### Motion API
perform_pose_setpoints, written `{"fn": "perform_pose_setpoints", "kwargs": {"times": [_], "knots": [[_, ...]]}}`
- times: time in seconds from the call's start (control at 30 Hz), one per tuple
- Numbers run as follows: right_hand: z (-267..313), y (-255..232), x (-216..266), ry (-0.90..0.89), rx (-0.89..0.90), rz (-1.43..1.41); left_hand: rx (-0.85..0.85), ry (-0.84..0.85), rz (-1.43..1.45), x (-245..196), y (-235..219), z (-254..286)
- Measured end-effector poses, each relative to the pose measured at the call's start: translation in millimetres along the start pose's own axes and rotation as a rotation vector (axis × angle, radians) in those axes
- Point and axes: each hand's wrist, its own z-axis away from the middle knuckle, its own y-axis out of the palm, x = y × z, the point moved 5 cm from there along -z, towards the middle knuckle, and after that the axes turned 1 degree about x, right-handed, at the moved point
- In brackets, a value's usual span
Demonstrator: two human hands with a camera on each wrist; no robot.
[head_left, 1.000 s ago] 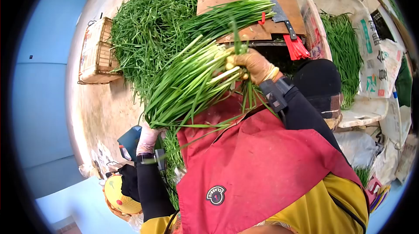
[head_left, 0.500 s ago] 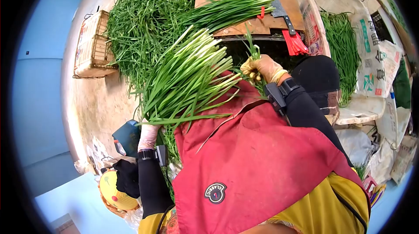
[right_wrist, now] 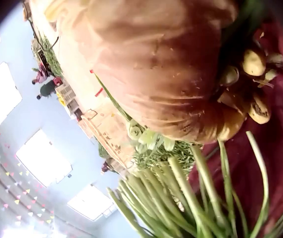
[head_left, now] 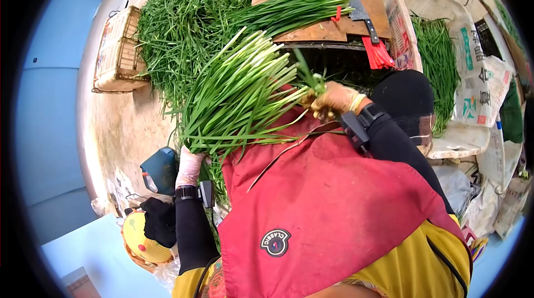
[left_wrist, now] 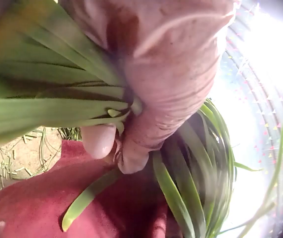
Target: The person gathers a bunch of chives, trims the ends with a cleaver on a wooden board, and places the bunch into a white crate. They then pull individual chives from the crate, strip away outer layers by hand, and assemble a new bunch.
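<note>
My left hand (head_left: 190, 167), in a pale glove, grips a big bunch of garlic chives (head_left: 236, 97) near its leaf end, its fingers curled round the leaves in the left wrist view. The white stalk ends fan out up and to the right across the lap. My right hand (head_left: 336, 99), in a yellowed, dirty glove, is beside those stalk ends. It holds a few chive stalks (right_wrist: 146, 138), whose pale ends stick out past the curled fingers. A red apron (head_left: 328, 186) lies under both hands.
Ahead, a wooden board (head_left: 311, 35) carries another chive bundle (head_left: 300, 8), a cleaver (head_left: 361, 14) and red ties (head_left: 378, 53). A loose chive heap (head_left: 183, 31) lies left of it. On the right stands a white crate (head_left: 396, 25); a wicker basket (head_left: 119, 47) sits at far left.
My right hand drew away from the bunch's stalk ends to the right, then came slightly back toward them, holding a few stalks. My left hand keeps its grip on the bunch.
</note>
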Motion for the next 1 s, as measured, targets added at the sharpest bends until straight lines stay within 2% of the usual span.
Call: {"fn": "perform_pose_setpoints", "kwargs": {"times": [0.1, 0.17, 0.2, 0.23, 0.3, 0.37, 0.4, 0.43, 0.5, 0.57, 0.63, 0.67, 0.7, 0.8, 0.87, 0.9, 0.93, 1.0], "knots": [[-4, 13, -1, 0.013, 0.012, 0.241, 0.002, -0.015, -0.007, 6, -6, -2], [-4, 0, 3, -0.009, -0.094, 0.196, 0.008, -0.012, -0.01, 9, -7, -4], [-24, -26, -12, -0.113, -0.204, 0.149, -0.003, -0.001, -0.02, 10, -8, -3], [-25, -50, -5, -0.158, -0.493, 0.495, -0.012, 0.007, -0.032, 11, -9, 0], [-24, -78, 5, -0.183, -0.747, 0.842, -0.037, 0.002, -0.038, 12, -2, 4], [-31, -83, -1, -0.215, -0.569, 0.772, -0.16, 0.074, 0.057, 17, -1, 12], [-34, -81, 3, -0.242, -0.52, 0.805, -0.183, 0.023, 0.086, 23, 2, 15], [-35, -80, 5, -0.244, -0.521, 0.812, -0.177, 0.03, 0.115, 30, 2, 17], [-39, -79, 10, -0.19, -0.563, 0.617, -0.178, 0.081, 0.161, 35, 7, 24], [-35, -74, 19, -0.22, -0.568, 0.647, -0.184, 0.062, 0.196, 42, 7, 27], [-29, -58, 32, -0.182, -0.515, 0.825, -0.187, 0.045, 0.207, 39, 9, 28], [-13, -47, 37, -0.095, -0.49, 0.978, -0.213, 0.107, 0.137, 33, 9, 29], [-4, -33, 42, 0.071, -0.538, 1.171, -0.215, 0.106, 0.138, 31, 8, 31], [6, -25, 44, 0.154, -0.557, 1.229, -0.17, 0.141, 0.104, 30, 9, 29], [6, -23, 48, -0.098, -0.548, 1.268, -0.151, 0.092, 0.075, 33, 7, 30], [8, -19, 50, -0.097, -0.549, 1.269, -0.135, 0.046, 0.046, 33, 8, 30], [9, -6, 54, -0.173, -0.444, 1.187, -0.154, 0.17, 0.08, 30, 10, 28], [8, 19, 53, -0.326, -0.299, 1.041, -0.159, 0.156, 0.093, 30, 11, 28]]}}
